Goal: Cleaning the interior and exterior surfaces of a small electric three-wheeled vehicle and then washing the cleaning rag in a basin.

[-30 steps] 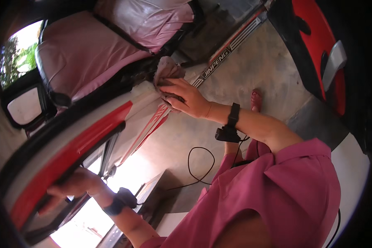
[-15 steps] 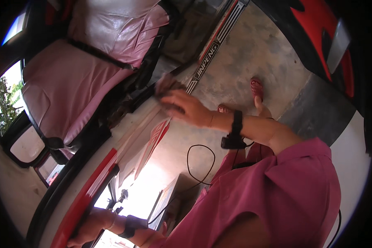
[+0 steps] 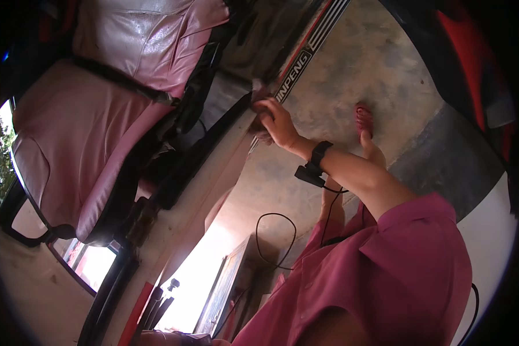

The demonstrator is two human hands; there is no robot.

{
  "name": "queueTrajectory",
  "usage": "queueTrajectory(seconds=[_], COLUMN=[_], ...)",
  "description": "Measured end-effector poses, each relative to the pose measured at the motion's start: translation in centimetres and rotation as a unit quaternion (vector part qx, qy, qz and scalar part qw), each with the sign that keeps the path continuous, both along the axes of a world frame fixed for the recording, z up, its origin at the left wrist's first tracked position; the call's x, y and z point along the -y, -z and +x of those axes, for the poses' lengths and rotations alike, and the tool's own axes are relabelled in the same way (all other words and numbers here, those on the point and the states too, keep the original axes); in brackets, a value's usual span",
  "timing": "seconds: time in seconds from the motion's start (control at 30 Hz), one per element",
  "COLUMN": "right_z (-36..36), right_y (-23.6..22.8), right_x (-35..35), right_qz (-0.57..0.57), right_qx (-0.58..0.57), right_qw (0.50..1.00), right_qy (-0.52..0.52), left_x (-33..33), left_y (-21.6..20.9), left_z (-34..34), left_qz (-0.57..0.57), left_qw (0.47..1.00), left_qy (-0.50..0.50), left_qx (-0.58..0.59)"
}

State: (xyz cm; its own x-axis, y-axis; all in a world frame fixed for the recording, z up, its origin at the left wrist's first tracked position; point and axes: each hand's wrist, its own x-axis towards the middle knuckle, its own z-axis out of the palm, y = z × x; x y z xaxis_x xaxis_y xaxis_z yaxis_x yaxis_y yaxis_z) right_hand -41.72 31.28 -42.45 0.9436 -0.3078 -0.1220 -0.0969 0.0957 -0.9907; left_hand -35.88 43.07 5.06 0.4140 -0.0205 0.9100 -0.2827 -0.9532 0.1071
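Note:
My right hand [image 3: 278,123] is closed on a crumpled, dull pink-brown cloth [image 3: 262,89], parts of which stick out above and below the fingers. It presses the cloth against the edge of a vehicle's white body frame [image 3: 213,167], beside the end of the striped door sill [image 3: 308,55]. Of my left arm [image 3: 176,338], only a strip shows at the lower edge, near the frame's red part [image 3: 137,314]; the fingers there cannot be made out.
Inside the vehicle is a seat with a pink cover [image 3: 86,127]. A black strip [image 3: 205,153] runs along the frame. A thin black cable [image 3: 258,230] loops beside my pink shirt [image 3: 386,271]. My foot in a red sandal [image 3: 363,118] stands on the concrete floor [image 3: 352,69]. Red-and-black bodywork [image 3: 464,52] lies at upper right.
My right hand has moved with the cloth up along the white frame to the sill's end. My left hand, earlier by the red part, has mostly slipped below the lower edge. The view has shifted.

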Motion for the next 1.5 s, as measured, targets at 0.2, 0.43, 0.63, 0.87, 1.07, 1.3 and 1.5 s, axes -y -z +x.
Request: queueTrajectory(seconds=[0.2, 0.43, 0.63, 0.87, 1.07, 1.3, 1.5], right_z=[2.5, 4.0, 3.0, 0.6, -0.2, 0.0, 2.6], right_y=[9.2, 11.5, 8.2, -9.1, -26.2, -43.5, -54.9], right_x=[-1.0, 0.1, -3.0, 1.6, 2.9, 4.7, 2.5], right_qz=[0.189, 0.158, 0.075, -0.035, -0.014, -0.071, -0.096], right_qx=[-0.229, -0.268, -0.126, -0.068, 0.093, 0.326, 0.52], right_qw=[0.953, 0.949, 0.989, 0.995, 0.989, 0.933, 0.841], right_qy=[0.064, 0.046, 0.024, -0.06, -0.112, -0.138, -0.115], left_x=[0.0, -0.2, -1.1, 1.7, 0.5, -1.2, -3.6], left_y=[0.3, 0.2, -2.6, -1.0, -2.0, -1.2, 2.2], left_z=[0.0, -0.4, -2.6, -1.5, -1.9, -1.8, -1.5], left_qz=[0.01, -0.002, -0.124, -0.145, -0.14, -0.1, -0.196], left_qw=[1.0, 1.0, 0.992, 0.987, 0.985, 0.991, 0.956], left_qy=[-0.001, 0.002, 0.032, 0.075, 0.089, 0.078, 0.217], left_qx=[0.001, -0.001, -0.009, 0.011, 0.052, 0.031, 0.008])
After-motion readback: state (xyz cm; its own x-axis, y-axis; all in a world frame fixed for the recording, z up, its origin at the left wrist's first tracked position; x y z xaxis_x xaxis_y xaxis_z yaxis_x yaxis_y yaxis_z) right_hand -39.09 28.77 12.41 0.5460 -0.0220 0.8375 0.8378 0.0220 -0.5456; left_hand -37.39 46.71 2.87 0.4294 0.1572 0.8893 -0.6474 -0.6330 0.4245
